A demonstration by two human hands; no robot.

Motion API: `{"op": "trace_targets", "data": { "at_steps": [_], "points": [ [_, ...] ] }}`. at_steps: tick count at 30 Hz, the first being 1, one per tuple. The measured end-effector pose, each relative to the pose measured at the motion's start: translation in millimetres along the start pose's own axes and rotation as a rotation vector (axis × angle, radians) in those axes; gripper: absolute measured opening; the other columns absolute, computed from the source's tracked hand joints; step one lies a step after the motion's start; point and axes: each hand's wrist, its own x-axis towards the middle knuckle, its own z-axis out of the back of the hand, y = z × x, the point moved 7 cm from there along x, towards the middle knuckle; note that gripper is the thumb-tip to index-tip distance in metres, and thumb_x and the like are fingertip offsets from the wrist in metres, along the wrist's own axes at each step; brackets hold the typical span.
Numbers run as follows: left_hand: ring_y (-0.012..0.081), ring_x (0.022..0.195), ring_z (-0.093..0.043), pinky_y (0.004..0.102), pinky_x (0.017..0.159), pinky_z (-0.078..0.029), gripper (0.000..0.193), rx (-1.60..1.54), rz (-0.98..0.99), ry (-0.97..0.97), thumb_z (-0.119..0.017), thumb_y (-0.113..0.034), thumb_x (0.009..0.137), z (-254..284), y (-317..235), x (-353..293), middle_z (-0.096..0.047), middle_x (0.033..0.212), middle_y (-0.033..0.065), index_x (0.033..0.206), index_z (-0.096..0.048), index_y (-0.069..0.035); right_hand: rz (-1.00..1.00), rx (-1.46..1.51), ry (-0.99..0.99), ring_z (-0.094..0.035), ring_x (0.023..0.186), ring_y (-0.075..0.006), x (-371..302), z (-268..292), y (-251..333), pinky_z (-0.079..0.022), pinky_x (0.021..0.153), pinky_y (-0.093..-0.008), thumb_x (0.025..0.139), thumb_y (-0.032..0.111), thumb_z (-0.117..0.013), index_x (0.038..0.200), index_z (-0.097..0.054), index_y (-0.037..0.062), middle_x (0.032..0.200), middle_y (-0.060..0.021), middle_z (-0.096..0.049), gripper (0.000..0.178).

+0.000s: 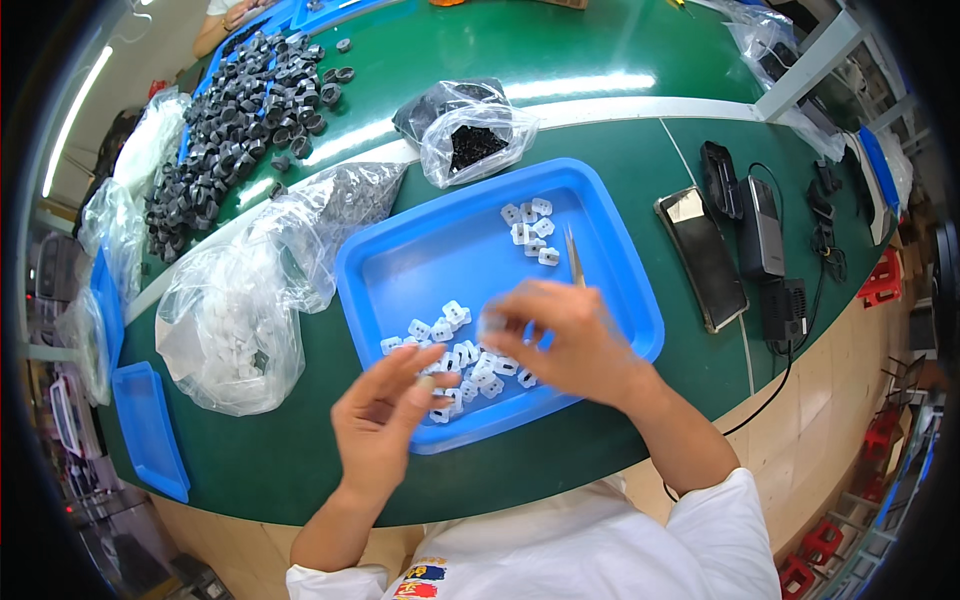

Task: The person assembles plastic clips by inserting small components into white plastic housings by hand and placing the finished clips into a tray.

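Note:
Both hands hover over a blue tray (385, 260) holding small white plastic pieces (485, 372), piled in its near part. A smaller group of white pieces (530, 232) lies toward the far right corner. My right hand (570, 335), blurred by motion, pinches a pale piece (490, 322) at its fingertips. Slim metal tweezers (573, 255) point away beyond its knuckles; whether that hand also grips them is hidden. At the near left rim, my left hand (385, 410) has thumb and fingers curled together, with any small thing between them too small to make out.
Left of the tray lies a clear bag of white pieces (235, 345); beyond it are many dark caps (235, 120). A bag of black bits (478, 145) stands behind. At right are a black case (703, 260) and a corded device (760, 230). A small blue tray (150, 425) sits far left.

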Motion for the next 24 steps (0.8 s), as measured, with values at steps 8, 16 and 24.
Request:
{"op": "trace_targets", "data": {
  "at_steps": [8,16,24],
  "points": [
    [0.0165,0.096,-0.063,0.0263,0.074,-0.050,0.023,0.568,-0.453,-0.301,-0.061,-0.001,0.088,68,-88,58,-0.065,0.109,0.0115,0.111,-0.063,-0.001,-0.115,-0.736,-0.288,-0.062,0.065,-0.0209,0,36,-22,-0.049,0.055,-0.0335,0.075,0.019,-0.074,0.088,-0.068,0.0100,0.071,-0.0034,-0.057,0.017],
    [0.0363,0.086,-0.063,0.0407,0.077,-0.049,0.020,1.586,-0.386,-0.066,-0.059,0.001,0.078,59,-63,107,-0.065,0.090,0.0222,0.097,-0.067,0.000,-0.159,-0.759,-0.325,-0.061,0.064,-0.0217,-1,40,-24,-0.048,0.055,-0.0337,0.074,0.022,-0.075,0.095,-0.067,0.0082,0.076,-0.0047,-0.058,0.026],
    [0.0342,0.078,-0.064,0.0393,0.070,-0.049,0.025,1.622,-0.474,0.026,-0.057,0.004,0.073,67,-61,117,-0.066,0.087,0.0185,0.094,-0.069,-0.005,-0.086,-0.603,-0.366,-0.060,0.062,-0.0221,-3,41,-11,-0.047,0.053,-0.0328,0.077,0.021,-0.074,0.100,-0.067,0.0055,0.077,-0.0059,-0.059,0.029]
  ]
}}
